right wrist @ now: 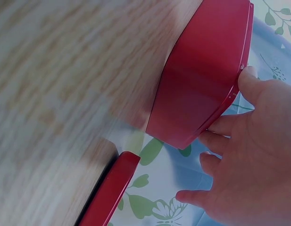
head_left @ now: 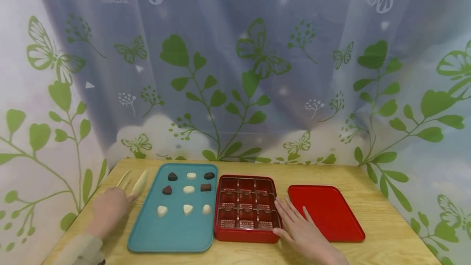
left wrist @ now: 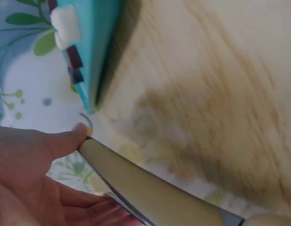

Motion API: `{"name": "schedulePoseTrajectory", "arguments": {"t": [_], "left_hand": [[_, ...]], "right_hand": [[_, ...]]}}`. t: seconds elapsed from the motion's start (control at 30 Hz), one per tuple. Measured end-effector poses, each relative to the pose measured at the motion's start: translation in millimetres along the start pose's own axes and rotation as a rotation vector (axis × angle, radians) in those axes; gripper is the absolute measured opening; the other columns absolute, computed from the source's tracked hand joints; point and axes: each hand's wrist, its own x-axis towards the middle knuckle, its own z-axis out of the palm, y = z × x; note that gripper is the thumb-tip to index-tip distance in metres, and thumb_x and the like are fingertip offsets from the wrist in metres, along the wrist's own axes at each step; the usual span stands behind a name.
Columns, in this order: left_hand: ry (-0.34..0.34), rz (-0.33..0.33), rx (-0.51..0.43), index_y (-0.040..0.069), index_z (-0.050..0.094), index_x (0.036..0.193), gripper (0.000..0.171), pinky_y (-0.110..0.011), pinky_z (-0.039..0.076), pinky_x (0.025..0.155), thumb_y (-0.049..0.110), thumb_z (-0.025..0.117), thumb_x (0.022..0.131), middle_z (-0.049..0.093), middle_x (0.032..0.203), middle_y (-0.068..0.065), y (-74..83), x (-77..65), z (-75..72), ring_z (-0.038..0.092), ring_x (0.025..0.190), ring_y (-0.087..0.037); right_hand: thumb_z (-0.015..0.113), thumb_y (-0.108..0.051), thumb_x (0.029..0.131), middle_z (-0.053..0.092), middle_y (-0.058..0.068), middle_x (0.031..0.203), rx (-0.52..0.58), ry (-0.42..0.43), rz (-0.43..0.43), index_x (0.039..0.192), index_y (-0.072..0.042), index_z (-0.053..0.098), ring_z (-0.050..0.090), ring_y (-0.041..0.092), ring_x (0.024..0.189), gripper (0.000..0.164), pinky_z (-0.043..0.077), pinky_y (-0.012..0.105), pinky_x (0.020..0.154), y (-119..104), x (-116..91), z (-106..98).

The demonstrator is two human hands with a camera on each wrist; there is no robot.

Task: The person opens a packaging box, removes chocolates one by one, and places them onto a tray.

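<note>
My left hand (head_left: 110, 208) grips cream-coloured tongs (head_left: 140, 183) left of the blue tray (head_left: 169, 236); in the left wrist view the thumb and fingers lie on either side of the tongs (left wrist: 140, 181). On the tray sit several chocolates in rough rows, such as a dark one (head_left: 209, 175), a square brown one (head_left: 205, 187) and a white heart-shaped one (head_left: 162, 210). The red box (head_left: 247, 236) stands right of the tray, its divided insert (head_left: 246, 201) showing bare compartments. With fairly straight fingers, my right hand (head_left: 303, 232) touches the box's right rim.
A red lid (head_left: 327, 212) lies flat on the wooden table (head_left: 312, 175), right of the box and partly behind my right hand. Behind the table hangs a curtain (head_left: 235, 93) with butterflies and leaves. The tray's right edge nearly meets the box.
</note>
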Motion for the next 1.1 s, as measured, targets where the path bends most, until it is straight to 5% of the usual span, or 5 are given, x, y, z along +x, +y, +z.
{"name": "schedulePoseTrajectory", "arguments": {"t": [0.2, 0.5, 0.83, 1.03, 1.1], "left_hand": [[-0.085, 0.010, 0.038, 0.005, 0.054, 0.057, 0.054, -0.042, 0.042, 0.046, 0.050, 0.053, 0.087, 0.053, 0.061, -0.017, -7.8, 2.5, 2.4, 0.053, 0.058, -0.030], [-0.106, -0.035, 0.128, -0.017, 0.060, 0.078, 0.089, -0.046, 0.044, 0.050, 0.070, 0.043, 0.081, 0.049, 0.075, -0.037, 0.4, 4.2, 2.0, 0.054, 0.066, -0.042], [-0.133, -0.036, 0.064, -0.005, 0.064, 0.070, 0.081, -0.042, 0.043, 0.045, 0.072, 0.043, 0.080, 0.054, 0.083, -0.035, -5.1, 3.4, 3.2, 0.056, 0.066, -0.037], [0.028, 0.050, 0.101, -0.025, 0.056, 0.087, 0.086, -0.051, 0.047, 0.050, 0.060, 0.049, 0.085, 0.048, 0.089, -0.041, 4.3, -3.4, 3.1, 0.054, 0.072, -0.048], [0.084, 0.088, 0.104, -0.029, 0.048, 0.104, 0.089, -0.057, 0.047, 0.064, 0.058, 0.049, 0.087, 0.046, 0.102, -0.045, 13.9, -6.8, 1.8, 0.051, 0.085, -0.054]], "right_hand": [[0.042, -0.052, 0.092, 0.015, -0.003, 0.153, -0.001, 0.009, -0.012, 0.148, -0.018, 0.018, 0.009, 0.018, 0.141, 0.070, 0.014, 0.060, 0.107, -2, 1, 0], [0.041, -0.055, 0.092, 0.011, -0.006, 0.153, -0.005, 0.005, -0.010, 0.148, -0.019, 0.018, 0.010, 0.019, 0.141, 0.071, 0.014, 0.060, 0.107, -3, 2, 0], [0.041, -0.054, 0.092, 0.014, -0.004, 0.153, 0.003, 0.016, -0.017, 0.148, -0.018, 0.019, 0.013, 0.022, 0.141, 0.070, 0.015, 0.061, 0.106, -1, 2, 0], [0.043, -0.052, 0.092, 0.013, -0.004, 0.153, 0.005, 0.011, -0.019, 0.148, -0.018, 0.018, 0.010, 0.020, 0.141, 0.070, 0.015, 0.062, 0.106, -1, 1, -2], [0.044, -0.052, 0.092, 0.014, -0.003, 0.153, 0.007, 0.008, -0.018, 0.148, -0.017, 0.019, 0.010, 0.021, 0.141, 0.071, 0.015, 0.063, 0.106, -1, 0, -3]]}}
